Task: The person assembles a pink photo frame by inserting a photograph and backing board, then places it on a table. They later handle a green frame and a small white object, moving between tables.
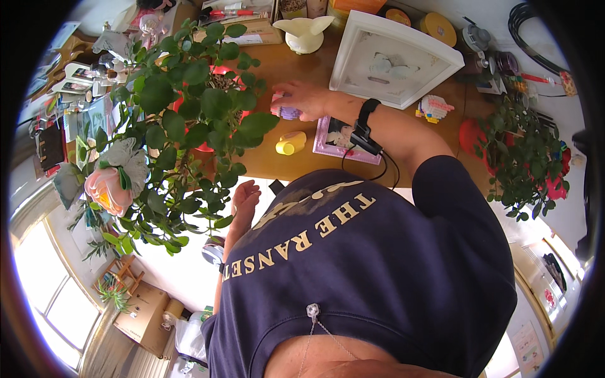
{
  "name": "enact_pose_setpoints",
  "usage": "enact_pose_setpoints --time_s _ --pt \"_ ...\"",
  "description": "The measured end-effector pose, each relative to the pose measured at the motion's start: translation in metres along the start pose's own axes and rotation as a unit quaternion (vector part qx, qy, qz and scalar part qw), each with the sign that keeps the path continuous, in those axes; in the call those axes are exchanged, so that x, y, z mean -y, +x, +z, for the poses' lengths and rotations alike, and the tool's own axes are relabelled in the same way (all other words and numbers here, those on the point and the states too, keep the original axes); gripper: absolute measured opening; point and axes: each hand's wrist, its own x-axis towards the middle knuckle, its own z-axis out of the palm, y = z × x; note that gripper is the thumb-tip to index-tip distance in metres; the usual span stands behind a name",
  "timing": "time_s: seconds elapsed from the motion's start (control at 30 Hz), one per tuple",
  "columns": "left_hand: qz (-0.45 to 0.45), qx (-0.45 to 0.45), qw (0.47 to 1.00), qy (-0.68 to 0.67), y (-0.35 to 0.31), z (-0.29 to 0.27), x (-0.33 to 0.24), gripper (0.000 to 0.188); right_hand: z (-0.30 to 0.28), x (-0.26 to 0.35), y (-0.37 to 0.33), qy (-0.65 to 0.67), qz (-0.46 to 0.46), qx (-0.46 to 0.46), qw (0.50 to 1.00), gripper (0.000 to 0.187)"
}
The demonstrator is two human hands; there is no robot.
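Observation:
My right hand [305,101] reaches across the wooden desk and grips a small purple-and-pink block figure [289,113]; my fingers cover part of it. Close by, a yellow rounded object [290,143] lies on the desk. Beside my right wrist is a pink picture frame [334,140], partly covered by the forearm. My left hand [246,199] hangs off the desk's near edge, below the big potted plant, with loosely bent fingers and nothing in it.
A leafy plant [183,120] in a red pot crowds the left. Behind stand a cream vase [304,34] and a white frame [394,60]. Toward the right are a pink-and-white block model [435,108] and another potted plant [526,154]. A pink artificial flower [108,189] sits left.

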Motion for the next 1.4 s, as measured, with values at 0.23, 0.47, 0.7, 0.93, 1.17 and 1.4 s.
enact_pose_setpoints --time_s 0.23,0.47,0.7,0.93,1.17,1.4 --pt "-0.008 -0.004 1.000 0.004 0.001 0.000 -0.003 0.045 0.009 -0.006 0.015 0.173 0.049 -0.002 0.984 0.059" --pt "0.004 0.002 1.000 -0.010 0.003 -0.004 0.004 0.042 0.018 -0.020 0.035 0.304 0.279 -0.064 0.909 0.049" --pt "0.001 0.001 1.000 -0.003 0.003 -0.001 0.001 0.043 -0.006 -0.037 0.042 0.590 0.379 0.021 0.713 0.033" --pt "-0.009 0.001 1.000 0.017 0.004 -0.004 0.001 0.045 -0.017 -0.041 0.045 0.591 0.438 0.011 0.677 0.030" --pt "-0.006 0.003 1.000 0.007 0.001 -0.004 -0.001 0.045 -0.007 -0.044 0.026 0.604 0.467 -0.055 0.643 0.029" --pt "-0.006 0.010 1.000 0.012 0.007 -0.005 0.004 0.045 0.026 -0.015 0.002 0.187 0.272 -0.237 0.914 0.069"
